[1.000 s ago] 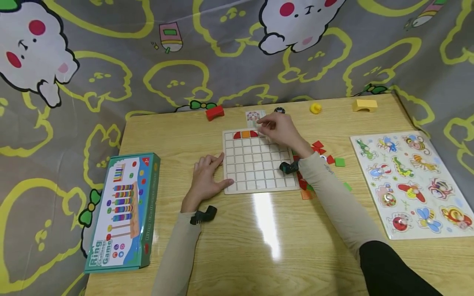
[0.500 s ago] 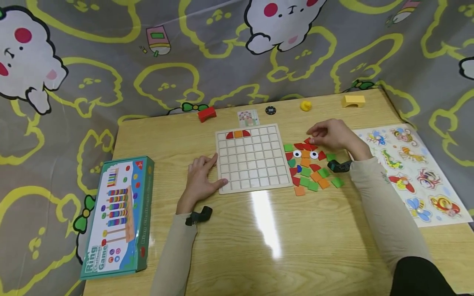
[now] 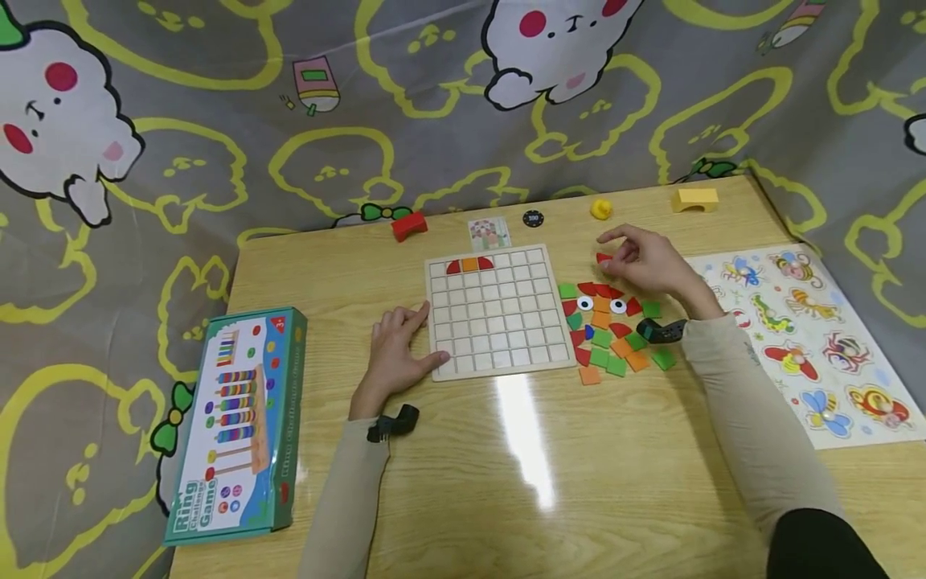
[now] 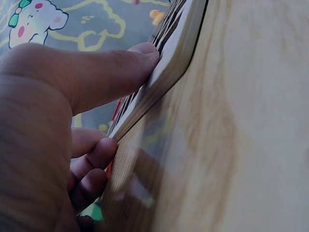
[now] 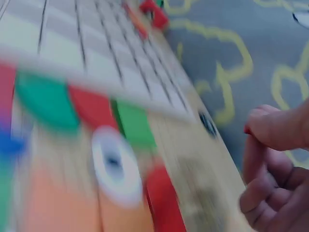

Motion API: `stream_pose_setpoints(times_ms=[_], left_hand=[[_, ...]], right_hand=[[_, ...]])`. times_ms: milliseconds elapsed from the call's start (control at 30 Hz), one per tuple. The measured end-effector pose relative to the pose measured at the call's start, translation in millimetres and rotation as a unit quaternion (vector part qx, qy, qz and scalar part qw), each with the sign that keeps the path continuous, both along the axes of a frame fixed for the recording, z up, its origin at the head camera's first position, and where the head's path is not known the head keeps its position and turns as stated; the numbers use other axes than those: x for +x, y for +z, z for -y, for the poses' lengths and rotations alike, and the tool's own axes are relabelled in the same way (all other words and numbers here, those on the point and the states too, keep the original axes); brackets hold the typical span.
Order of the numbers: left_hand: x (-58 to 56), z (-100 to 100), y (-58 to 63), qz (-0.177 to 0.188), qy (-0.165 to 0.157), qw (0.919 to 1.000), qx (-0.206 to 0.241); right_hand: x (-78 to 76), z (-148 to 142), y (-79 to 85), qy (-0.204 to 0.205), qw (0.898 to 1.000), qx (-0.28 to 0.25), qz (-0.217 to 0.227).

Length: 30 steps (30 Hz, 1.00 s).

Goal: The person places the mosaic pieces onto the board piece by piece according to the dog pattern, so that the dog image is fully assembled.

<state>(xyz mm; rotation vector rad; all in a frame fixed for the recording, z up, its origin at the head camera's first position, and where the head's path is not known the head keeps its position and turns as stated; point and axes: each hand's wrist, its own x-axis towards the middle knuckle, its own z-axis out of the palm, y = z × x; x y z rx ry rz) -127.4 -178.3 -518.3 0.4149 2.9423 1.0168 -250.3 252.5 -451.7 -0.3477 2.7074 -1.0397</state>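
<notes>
A pale wooden grid board [image 3: 497, 315] lies on the table, with two red curved-edged pieces and an orange square [image 3: 469, 264] in its top row. My left hand [image 3: 399, 354] rests at its left side. The left thumb [image 4: 116, 70] lies over the near-left corner, and a fingertip touches the left edge. To the right of the board, my right hand [image 3: 647, 261] pinches a red tile [image 3: 604, 258] between thumb and finger, above the table. In the right wrist view only a sliver of this tile shows, so its full shape is hidden.
Loose red, green and orange tiles [image 3: 600, 359] and two eye discs [image 3: 584, 303] lie right of the board. Behind it are a picture card [image 3: 489, 233], a black chip [image 3: 533, 218], a red block [image 3: 409, 226]. An insect puzzle [image 3: 810, 346] and green game box [image 3: 235, 426] flank it.
My right hand has left the board's top row, gone right to the loose tiles and picked up a red tile, now lifted slightly. My left hand stays at the board's edge.
</notes>
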Motion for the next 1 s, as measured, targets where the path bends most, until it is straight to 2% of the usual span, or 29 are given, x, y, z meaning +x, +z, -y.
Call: stream_pose_setpoints(times_ms=[67, 167, 233, 300, 500, 667, 1000], left_hand=[[0.8, 0.7, -0.6, -0.001, 0.001, 1.0000, 0.000], [1.4, 0.9, -1.1, -0.002, 0.001, 1.0000, 0.000], [1.1, 0.4, -0.8, 0.000, -0.001, 1.0000, 0.002], [0.3, -0.2, -0.4, 0.002, -0.002, 1.0000, 0.001], [-1.4, -1.1, -0.4, 0.004, 0.003, 1.0000, -0.003], [0.1, -2.5, -1.9, 0.009, 0.001, 0.9999, -0.009], [-1.1, 0.4, 1.9, 0.010, 0.006, 0.9999, -0.009]], right_hand=[[-0.9, 20.1, 0.8, -0.013, 0.998, -0.053, 0.009], [-4.8, 59.3, -2.1, -0.026, 0.990, -0.137, 0.010], [-6.4, 85.3, -5.9, -0.021, 0.986, -0.168, -0.005], [-8.0, 110.8, -10.5, 0.004, 0.984, -0.177, -0.023], [-6.1, 170.4, -18.7, 0.082, 0.983, -0.147, -0.071], [-3.0, 205.4, -30.1, 0.135, 0.981, -0.111, -0.084], [-2.2, 231.8, -39.7, 0.134, 0.987, -0.022, -0.082]])
